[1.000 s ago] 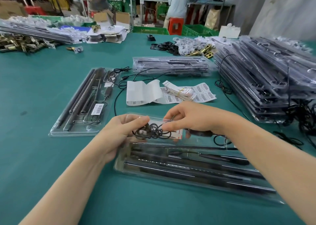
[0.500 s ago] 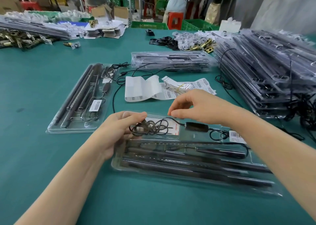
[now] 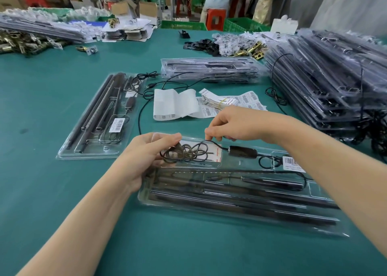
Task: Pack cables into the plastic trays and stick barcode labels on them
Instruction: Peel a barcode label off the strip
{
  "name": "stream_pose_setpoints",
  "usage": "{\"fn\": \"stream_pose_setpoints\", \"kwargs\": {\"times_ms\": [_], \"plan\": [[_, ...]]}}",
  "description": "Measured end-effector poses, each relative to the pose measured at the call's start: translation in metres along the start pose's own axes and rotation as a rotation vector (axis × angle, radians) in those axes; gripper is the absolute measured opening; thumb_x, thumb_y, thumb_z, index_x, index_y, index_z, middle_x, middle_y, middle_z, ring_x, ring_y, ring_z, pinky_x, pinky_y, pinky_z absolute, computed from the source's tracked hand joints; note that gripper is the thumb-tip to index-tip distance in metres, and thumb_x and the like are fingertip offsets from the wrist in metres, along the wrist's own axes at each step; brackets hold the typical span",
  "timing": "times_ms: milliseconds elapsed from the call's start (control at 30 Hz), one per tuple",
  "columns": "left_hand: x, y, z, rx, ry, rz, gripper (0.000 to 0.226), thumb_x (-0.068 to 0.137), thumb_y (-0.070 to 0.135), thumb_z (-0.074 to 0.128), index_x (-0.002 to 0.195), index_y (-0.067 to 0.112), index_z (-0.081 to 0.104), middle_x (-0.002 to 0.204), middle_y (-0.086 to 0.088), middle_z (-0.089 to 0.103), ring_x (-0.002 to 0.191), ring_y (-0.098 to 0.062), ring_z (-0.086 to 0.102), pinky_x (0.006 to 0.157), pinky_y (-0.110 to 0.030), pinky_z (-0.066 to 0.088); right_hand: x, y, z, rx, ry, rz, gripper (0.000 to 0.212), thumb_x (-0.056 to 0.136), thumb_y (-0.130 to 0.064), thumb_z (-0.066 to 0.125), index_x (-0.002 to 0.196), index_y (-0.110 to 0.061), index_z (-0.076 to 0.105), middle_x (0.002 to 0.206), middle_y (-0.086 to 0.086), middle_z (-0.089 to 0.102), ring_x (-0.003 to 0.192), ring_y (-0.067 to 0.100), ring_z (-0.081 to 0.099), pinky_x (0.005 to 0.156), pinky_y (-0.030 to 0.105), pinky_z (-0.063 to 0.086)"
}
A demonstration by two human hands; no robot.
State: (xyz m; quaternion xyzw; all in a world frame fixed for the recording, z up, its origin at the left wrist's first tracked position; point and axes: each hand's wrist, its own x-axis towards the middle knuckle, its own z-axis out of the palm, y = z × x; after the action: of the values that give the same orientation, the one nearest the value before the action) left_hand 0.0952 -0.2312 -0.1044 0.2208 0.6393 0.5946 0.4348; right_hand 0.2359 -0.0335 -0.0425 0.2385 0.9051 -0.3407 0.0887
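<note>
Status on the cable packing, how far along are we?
Done: the clear plastic tray on the left holds its cable and a white barcode label. In hand: the left hand holds the coiled black cable at the near clear tray, which already bears a barcode sticker; the right hand pinches its lead. Left: seating that coil, then the loose black cable and sheets of barcode labels beyond; likely more trays.

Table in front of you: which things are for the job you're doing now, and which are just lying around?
For the job: cable, held by left hand and right hand; plastic tray; barcode labels.
Lying about: brass latches; black clips; cardboard boxes; green crates.
</note>
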Motion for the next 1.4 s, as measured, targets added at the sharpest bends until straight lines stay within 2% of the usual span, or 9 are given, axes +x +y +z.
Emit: {"fn": "stream_pose_setpoints", "kwargs": {"times_ms": [200, 367, 500, 600, 733, 967, 1133, 1233, 1400], "plan": [[-0.001, 0.001, -0.001, -0.022, -0.004, 0.012, 0.04, 0.069, 0.044, 0.086, 0.093, 0.015, 0.075, 0.094, -0.012, 0.079, 0.074, -0.02, 0.073, 0.064, -0.028, 0.062, 0.007, -0.01, -0.003, -0.063, -0.057, 0.017, 0.039, 0.099, -0.052, 0.058, 0.077, -0.025, 0.075, 0.068, -0.012, 0.06, 0.067, 0.009, 0.053, 0.071, 0.025, 0.044], [-0.001, 0.001, 0.002, -0.064, 0.001, 0.013, 0.037, 0.067, 0.042, 0.086, 0.09, 0.015, 0.077, 0.088, -0.008, 0.078, 0.069, -0.016, 0.072, 0.055, -0.02, 0.055, 0.01, -0.011, -0.002, -0.098, -0.068, 0.035, 0.062, 0.097, -0.06, 0.056, 0.044, -0.028, 0.059, 0.061, -0.01, 0.056, 0.063, 0.009, 0.052, 0.075, 0.028, 0.042], [0.0, 0.0, 0.002, -0.073, 0.003, 0.002, 0.036, 0.071, 0.04, 0.087, 0.092, 0.013, 0.078, 0.088, -0.008, 0.078, 0.068, -0.016, 0.073, 0.053, -0.019, 0.054, 0.011, -0.009, -0.004, -0.128, -0.066, 0.031, 0.058, 0.094, -0.063, 0.058, 0.052, -0.023, 0.058, 0.059, -0.014, 0.056, 0.066, 0.009, 0.055, 0.082, 0.03, 0.044], [0.001, -0.002, 0.0, -0.071, 0.006, -0.012, 0.044, 0.067, 0.043, 0.089, 0.095, 0.011, 0.078, 0.091, -0.011, 0.078, 0.072, -0.02, 0.074, 0.058, -0.023, 0.057, 0.01, -0.01, -0.007, -0.13, -0.085, 0.019, 0.041, 0.094, -0.06, 0.061, 0.074, -0.028, 0.077, 0.069, -0.014, 0.064, 0.069, 0.008, 0.056, 0.075, 0.026, 0.043], [0.001, -0.002, 0.001, -0.065, 0.005, -0.02, 0.039, 0.063, 0.046, 0.09, 0.087, 0.017, 0.08, 0.092, -0.011, 0.079, 0.07, -0.02, 0.073, 0.057, -0.022, 0.055, 0.011, -0.014, -0.013, -0.099, -0.158, 0.065, 0.05, 0.09, -0.064, 0.064, 0.091, -0.016, 0.078, 0.076, -0.006, 0.05, 0.071, 0.014, 0.043, 0.067, 0.026, 0.039], [0.001, -0.001, 0.001, -0.085, 0.019, -0.032, 0.037, 0.067, 0.043, 0.089, 0.089, 0.014, 0.079, 0.089, -0.01, 0.078, 0.069, -0.02, 0.074, 0.055, -0.021, 0.056, 0.022, -0.01, -0.017, 0.035, -0.3, 0.083, 0.029, 0.093, -0.044, 0.071, 0.071, -0.025, 0.076, 0.067, -0.008, 0.051, 0.066, 0.009, 0.046, 0.069, 0.026, 0.041], [0.001, 0.001, 0.001, -0.111, 0.055, -0.024, 0.042, 0.07, 0.039, 0.086, 0.098, 0.01, 0.074, 0.085, -0.006, 0.077, 0.063, -0.015, 0.071, 0.052, -0.018, 0.053, 0.027, -0.001, -0.016, 0.151, -0.224, 0.08, 0.004, 0.09, -0.028, 0.078, 0.089, -0.026, 0.081, 0.081, -0.007, 0.068, 0.075, 0.008, 0.055, 0.067, 0.022, 0.046], [0.001, 0.0, 0.0, -0.091, 0.065, -0.018, 0.036, 0.074, 0.039, 0.086, 0.097, 0.013, 0.075, 0.089, -0.006, 0.079, 0.067, -0.015, 0.072, 0.054, -0.019, 0.054, 0.029, 0.004, -0.018, 0.161, -0.189, 0.07, 0.02, 0.09, -0.023, 0.078, 0.11, -0.027, 0.077, 0.08, -0.01, 0.072, 0.069, 0.002, 0.059, 0.066, 0.021, 0.044], [0.002, -0.002, 0.002, -0.101, 0.077, -0.023, 0.025, 0.075, 0.037, 0.086, 0.084, 0.016, 0.076, 0.089, -0.011, 0.078, 0.07, -0.02, 0.073, 0.059, -0.025, 0.059, 0.025, 0.005, -0.019, 0.186, -0.2, 0.03, 0.014, 0.094, -0.017, 0.073, 0.105, -0.024, 0.079, 0.083, -0.005, 0.073, 0.075, 0.007, 0.059, 0.067, 0.023, 0.038]]}}
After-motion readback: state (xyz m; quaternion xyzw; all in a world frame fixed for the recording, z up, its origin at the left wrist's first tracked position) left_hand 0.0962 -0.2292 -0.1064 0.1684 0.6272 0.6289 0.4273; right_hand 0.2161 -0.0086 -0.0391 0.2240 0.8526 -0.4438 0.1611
